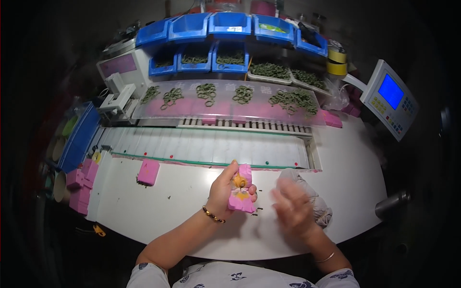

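Observation:
My left hand (224, 190) is wrapped round a pink rubber mold (241, 203), held above the white table. The mold is parted, and yellowish stains and a small dark spot show at its middle. My right hand (294, 207) is off to the right, apart from the mold and smeared by motion, so its fingers are not clear. Beside and partly behind it lies a whitish pouch or cloth bundle (322, 206). Small dark green bits are scattered on the table near the mold. A second pink block (149, 173) lies farther left on the table.
Across the back runs a conveyor (211, 144) with green edges. Above it, a clear sheet (187, 108) bears piles of green rings (293, 102). Blue bins (188, 26) stand behind. A keypad with a blue screen (391, 91) is at right; stacked pink blocks (79, 194) at left.

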Demonstrator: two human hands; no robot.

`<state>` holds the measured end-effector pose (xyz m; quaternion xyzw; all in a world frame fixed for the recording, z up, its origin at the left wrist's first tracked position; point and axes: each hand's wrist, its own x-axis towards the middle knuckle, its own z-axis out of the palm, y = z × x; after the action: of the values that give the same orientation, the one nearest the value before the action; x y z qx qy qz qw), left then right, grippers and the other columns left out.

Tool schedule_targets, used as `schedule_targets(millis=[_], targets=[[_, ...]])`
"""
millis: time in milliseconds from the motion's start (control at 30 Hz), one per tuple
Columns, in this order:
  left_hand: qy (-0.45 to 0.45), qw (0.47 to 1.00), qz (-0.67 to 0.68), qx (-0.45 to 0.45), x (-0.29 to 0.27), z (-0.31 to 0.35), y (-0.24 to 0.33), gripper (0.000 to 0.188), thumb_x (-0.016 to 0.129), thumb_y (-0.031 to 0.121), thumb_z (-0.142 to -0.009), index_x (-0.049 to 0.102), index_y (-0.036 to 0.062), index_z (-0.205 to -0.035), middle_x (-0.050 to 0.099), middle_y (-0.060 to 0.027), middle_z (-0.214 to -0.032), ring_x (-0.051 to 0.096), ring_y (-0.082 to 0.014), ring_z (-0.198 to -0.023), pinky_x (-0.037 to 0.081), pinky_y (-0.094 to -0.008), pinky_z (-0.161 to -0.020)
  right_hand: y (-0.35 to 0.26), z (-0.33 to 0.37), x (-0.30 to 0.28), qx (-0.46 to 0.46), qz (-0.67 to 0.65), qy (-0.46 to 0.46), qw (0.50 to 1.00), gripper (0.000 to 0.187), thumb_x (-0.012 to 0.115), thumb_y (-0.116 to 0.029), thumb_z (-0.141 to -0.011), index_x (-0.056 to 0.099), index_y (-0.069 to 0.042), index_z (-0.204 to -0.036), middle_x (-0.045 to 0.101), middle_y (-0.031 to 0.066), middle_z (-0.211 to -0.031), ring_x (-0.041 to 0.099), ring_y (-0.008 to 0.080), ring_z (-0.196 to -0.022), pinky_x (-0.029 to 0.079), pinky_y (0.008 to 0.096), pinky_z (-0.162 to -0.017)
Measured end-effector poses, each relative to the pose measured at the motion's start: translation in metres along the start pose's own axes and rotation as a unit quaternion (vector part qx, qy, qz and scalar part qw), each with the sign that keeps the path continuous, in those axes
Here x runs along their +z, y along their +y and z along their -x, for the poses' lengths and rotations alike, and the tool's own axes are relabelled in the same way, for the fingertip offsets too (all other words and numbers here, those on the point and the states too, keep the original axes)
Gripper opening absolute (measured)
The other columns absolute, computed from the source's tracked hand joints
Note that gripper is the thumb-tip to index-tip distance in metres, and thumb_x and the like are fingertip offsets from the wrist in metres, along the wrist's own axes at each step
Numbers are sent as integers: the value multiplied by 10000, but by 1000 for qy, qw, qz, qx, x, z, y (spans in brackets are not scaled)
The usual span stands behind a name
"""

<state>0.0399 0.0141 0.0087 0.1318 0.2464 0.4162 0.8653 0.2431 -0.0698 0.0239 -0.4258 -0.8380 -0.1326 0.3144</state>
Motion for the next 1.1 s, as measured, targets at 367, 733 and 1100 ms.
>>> schedule_targets(millis=[367, 733, 1100], targets=[[6, 997, -76, -21, 4, 7, -12, 322, 400, 425, -1030, 507, 121, -1026, 559, -110, -778, 605, -251, -674, 537, -379, -584, 28, -14, -54, 158, 41, -90, 982, 666, 687, 65, -683, 578, -77, -1324, 600, 162, -1258, 585, 354, -1053, 499, 423, -899], [29, 950, -247, 186, -9, 4, -23, 257, 353, 306, -1056, 502, 96, -1047, 569, -61, -921, 618, -173, -762, 557, -366, -570, -16, -45, -51, 3, -7, -134, 991, 514, 631, -100, -733, 675, -190, -1237, 624, 82, -1313, 622, 202, -817, 460, 304, -713], [59, 942, -253, 214, -22, 12, -11, 354, 386, 378, -1059, 525, 53, -1060, 567, -52, -955, 574, -112, -829, 519, -284, -721, -21, -35, -38, 17, 27, -153, 988, 469, 653, -94, -795, 657, -189, -1255, 611, 75, -1337, 613, 223, -801, 439, 325, -729]])
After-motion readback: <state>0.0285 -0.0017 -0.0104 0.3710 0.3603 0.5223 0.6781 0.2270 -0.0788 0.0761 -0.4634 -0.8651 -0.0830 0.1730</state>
